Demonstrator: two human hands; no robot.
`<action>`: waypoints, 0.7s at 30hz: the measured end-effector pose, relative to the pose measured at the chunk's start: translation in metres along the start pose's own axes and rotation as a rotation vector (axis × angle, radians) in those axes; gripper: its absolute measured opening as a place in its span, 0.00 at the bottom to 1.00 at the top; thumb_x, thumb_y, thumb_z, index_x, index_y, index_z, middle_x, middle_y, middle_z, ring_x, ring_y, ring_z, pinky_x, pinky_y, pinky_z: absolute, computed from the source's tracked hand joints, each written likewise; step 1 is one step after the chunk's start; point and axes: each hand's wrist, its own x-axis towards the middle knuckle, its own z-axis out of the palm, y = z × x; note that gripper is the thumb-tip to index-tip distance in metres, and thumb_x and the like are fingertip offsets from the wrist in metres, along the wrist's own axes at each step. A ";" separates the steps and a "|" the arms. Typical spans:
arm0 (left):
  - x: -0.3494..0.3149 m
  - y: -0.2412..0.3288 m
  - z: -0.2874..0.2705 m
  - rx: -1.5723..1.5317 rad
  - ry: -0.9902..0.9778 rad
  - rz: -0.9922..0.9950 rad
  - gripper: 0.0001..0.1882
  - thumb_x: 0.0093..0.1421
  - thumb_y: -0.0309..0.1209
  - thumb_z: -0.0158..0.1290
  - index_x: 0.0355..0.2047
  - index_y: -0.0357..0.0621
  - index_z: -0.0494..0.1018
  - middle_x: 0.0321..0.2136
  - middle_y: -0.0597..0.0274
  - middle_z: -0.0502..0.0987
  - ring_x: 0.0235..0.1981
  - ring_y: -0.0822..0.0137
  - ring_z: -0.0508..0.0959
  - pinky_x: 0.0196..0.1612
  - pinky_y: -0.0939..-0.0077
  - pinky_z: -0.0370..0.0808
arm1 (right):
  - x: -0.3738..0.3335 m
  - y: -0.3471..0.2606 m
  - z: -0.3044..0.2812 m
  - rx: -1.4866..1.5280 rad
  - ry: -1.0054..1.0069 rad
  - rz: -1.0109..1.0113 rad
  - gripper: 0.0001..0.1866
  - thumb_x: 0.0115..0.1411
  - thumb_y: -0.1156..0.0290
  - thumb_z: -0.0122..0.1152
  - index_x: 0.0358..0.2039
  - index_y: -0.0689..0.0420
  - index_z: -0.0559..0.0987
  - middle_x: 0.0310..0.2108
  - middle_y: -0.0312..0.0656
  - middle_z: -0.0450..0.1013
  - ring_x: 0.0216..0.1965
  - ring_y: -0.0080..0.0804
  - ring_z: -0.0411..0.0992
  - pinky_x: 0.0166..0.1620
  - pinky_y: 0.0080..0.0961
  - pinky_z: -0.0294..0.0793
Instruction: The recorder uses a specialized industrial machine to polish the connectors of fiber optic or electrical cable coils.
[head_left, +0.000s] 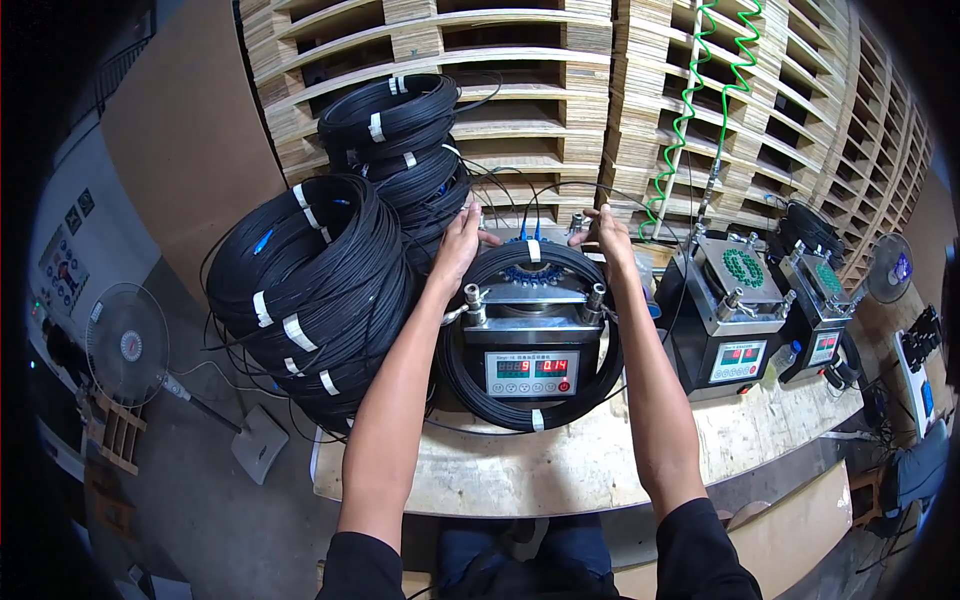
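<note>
A black fiber-optic cable coil (pixel 450 372), tied with white tape, hangs around the front of a metal polishing machine (pixel 530 322) with a lit red and green display. Blue connectors (pixel 522 272) ring the machine's top plate, partly hidden by the coil. My left hand (pixel 460 246) is beside the far left corner of the top, its fingers stretched and its thumb apart. At the far right corner post (pixel 577 224), my right hand (pixel 608 238) has thumb and fingers apart, close to the post. Whether either hand touches a post I cannot tell.
Stacked black cable coils (pixel 310 290) crowd the left of the wooden table (pixel 480 470). To the right stand two similar machines (pixel 722 300) with green-dotted tops. Wooden pallets (pixel 530 60) rise behind, and green coiled hoses (pixel 685 110) hang down. A fan (pixel 128 345) stands at left.
</note>
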 end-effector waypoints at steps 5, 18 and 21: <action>0.005 -0.011 -0.007 -0.085 -0.006 -0.084 0.40 0.70 0.63 0.32 0.66 0.41 0.60 0.34 0.54 0.82 0.42 0.63 0.79 0.53 0.57 0.71 | -0.011 -0.013 0.013 -0.019 0.057 0.024 0.32 0.74 0.47 0.37 0.55 0.66 0.73 0.18 0.47 0.77 0.26 0.29 0.76 0.48 0.28 0.68; -0.001 -0.004 -0.001 -0.185 0.126 -0.073 0.35 0.71 0.58 0.37 0.64 0.42 0.61 0.38 0.50 0.81 0.35 0.60 0.80 0.42 0.66 0.77 | -0.006 -0.008 0.013 0.056 0.050 -0.080 0.28 0.74 0.48 0.37 0.49 0.63 0.71 0.21 0.47 0.78 0.22 0.30 0.75 0.35 0.26 0.72; 0.000 -0.006 -0.002 -0.143 0.115 -0.053 0.35 0.70 0.59 0.42 0.62 0.42 0.65 0.33 0.54 0.82 0.27 0.73 0.78 0.30 0.78 0.71 | -0.012 -0.010 0.015 0.142 0.077 -0.003 0.28 0.75 0.49 0.36 0.49 0.64 0.71 0.21 0.47 0.78 0.22 0.30 0.75 0.33 0.27 0.73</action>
